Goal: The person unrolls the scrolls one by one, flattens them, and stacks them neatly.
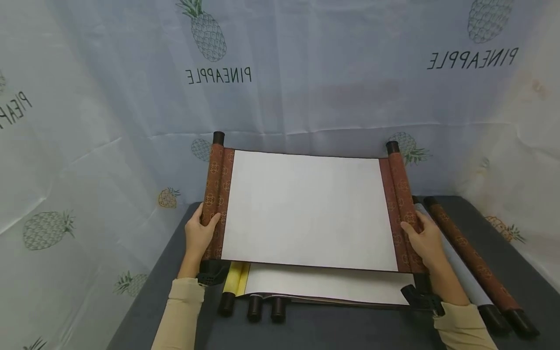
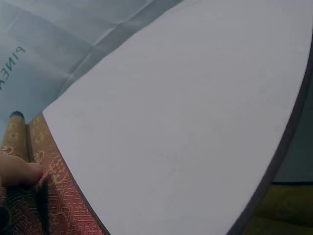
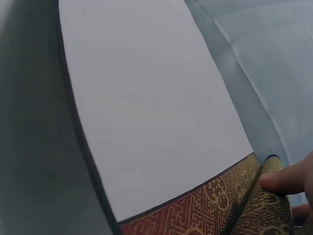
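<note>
A scroll [image 1: 306, 209] with a blank white sheet and red-brown patterned borders is stretched open above the dark table [image 1: 525, 257]. My left hand [image 1: 200, 234] grips its left roller, with the thumb [image 2: 19, 172] lying on the patterned cloth. My right hand [image 1: 426, 241] grips the right roller [image 3: 266, 205], and a fingertip [image 3: 286, 178] presses on it. Both wrist views show the white sheet [image 2: 186, 112] [image 3: 146, 107] filling most of the picture.
Under the held scroll lies another open scroll [image 1: 332, 287] with a yellow border, with dark roller ends [image 1: 253, 308] sticking out at the front. Two rolled scrolls [image 1: 472, 262] lie at the right. A pineapple-print cloth [image 1: 280, 73] hangs behind and at both sides.
</note>
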Tool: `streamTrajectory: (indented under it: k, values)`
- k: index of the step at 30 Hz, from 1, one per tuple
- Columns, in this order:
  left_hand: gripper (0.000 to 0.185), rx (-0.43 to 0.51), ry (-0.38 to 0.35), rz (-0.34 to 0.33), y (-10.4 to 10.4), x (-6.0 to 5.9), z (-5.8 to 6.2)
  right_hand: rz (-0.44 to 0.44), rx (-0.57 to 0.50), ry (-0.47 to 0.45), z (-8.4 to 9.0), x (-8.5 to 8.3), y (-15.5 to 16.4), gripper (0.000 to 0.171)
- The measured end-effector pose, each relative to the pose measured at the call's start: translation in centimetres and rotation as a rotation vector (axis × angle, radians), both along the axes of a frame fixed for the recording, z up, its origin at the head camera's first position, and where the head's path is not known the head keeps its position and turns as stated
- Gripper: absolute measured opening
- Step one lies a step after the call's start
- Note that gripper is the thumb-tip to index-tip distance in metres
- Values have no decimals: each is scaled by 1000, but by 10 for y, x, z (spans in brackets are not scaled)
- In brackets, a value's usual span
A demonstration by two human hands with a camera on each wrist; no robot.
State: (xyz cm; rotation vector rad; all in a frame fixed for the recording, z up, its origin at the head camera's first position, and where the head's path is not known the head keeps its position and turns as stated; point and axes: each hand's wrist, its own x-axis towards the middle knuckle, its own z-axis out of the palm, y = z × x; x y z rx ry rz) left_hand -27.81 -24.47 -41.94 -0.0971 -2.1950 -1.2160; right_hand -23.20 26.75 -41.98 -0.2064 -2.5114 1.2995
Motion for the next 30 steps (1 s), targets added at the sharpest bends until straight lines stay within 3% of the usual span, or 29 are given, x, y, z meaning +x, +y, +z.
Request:
streamTrajectory:
  k: [3, 11, 19, 25, 30]
  values:
    - [59, -45, -3, -3, -2, 0, -2, 15, 50, 23, 1, 1, 1, 65]
    - [53, -143, -120, -5, -6, 0, -14, 65, 193, -9, -2, 0, 5, 64]
    - [61, -121, -289, -46, -11, 9, -26, 77, 248, -102, -14, 5, 7, 64]
    - [62, -117, -349, -55, -12, 15, -34, 84, 237, -162, -22, 7, 6, 63]
    - [63, -100, -388, -62, -12, 18, -39, 102, 246, -138, -28, 9, 5, 61]
